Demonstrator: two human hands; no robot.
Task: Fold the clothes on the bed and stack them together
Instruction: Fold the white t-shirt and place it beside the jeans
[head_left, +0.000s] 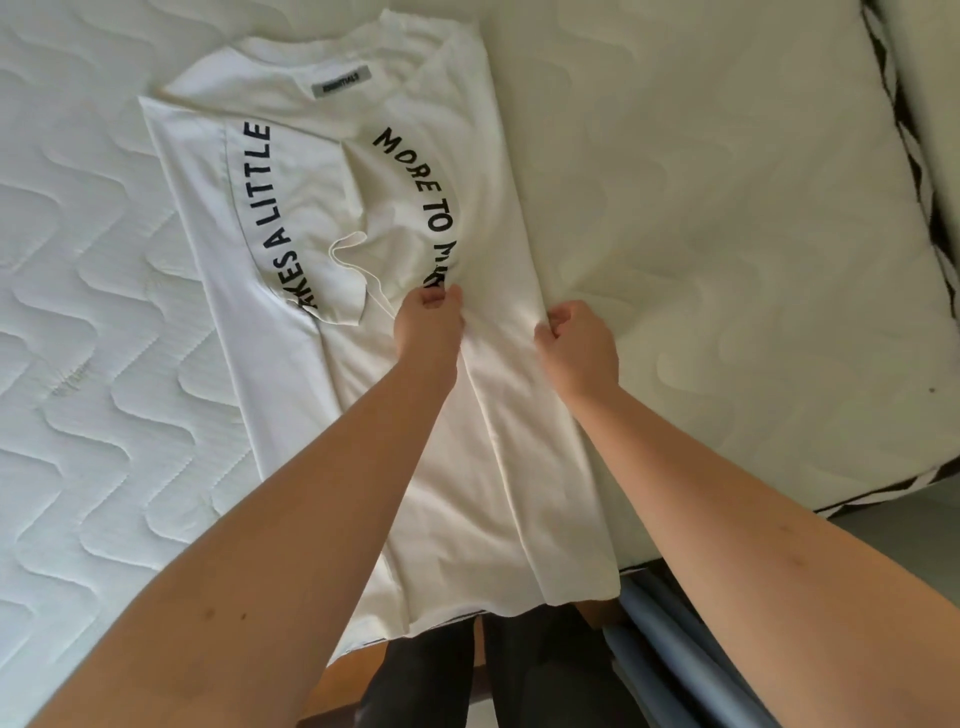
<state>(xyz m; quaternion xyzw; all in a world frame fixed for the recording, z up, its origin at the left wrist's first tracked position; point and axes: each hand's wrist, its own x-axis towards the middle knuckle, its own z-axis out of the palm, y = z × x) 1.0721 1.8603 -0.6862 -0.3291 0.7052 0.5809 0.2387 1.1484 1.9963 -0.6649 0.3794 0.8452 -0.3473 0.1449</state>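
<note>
A white T-shirt (457, 415) is lying spread on the bed (104, 364), its neck pointing away from the person and its hem hanging just over the near edge of the mattress. The shirt is sitting across the line where a white quilted mattress cover on the left is meeting a cream quilted surface (727, 208) on the right. Both long sides of the shirt are lying folded in toward the middle, so black curved lettering is showing in two arcs, one reading "AKES A LITTLE" on the left and one reading "MORE TO" on the right, with later letters hidden. A grey neck label (342, 81) is showing inside the collar. A folded sleeve edge is curling near the centre of the shirt.

The left hand (430, 319) is reaching to the middle of the shirt, its fingers curled and pinching the fabric just below the right arc of lettering. The right hand (579, 345) is clenched round the right folded edge of the shirt, gathering small creases between the two hands. The hands are lying near each other, with a ridge of cloth between them, and both forearms are stretching out over the lower half of the shirt.

Dark trouser legs (519, 675) are showing below the hem, and a black-and-white patterned border (904, 130) is running along the bed's far right edge.
</note>
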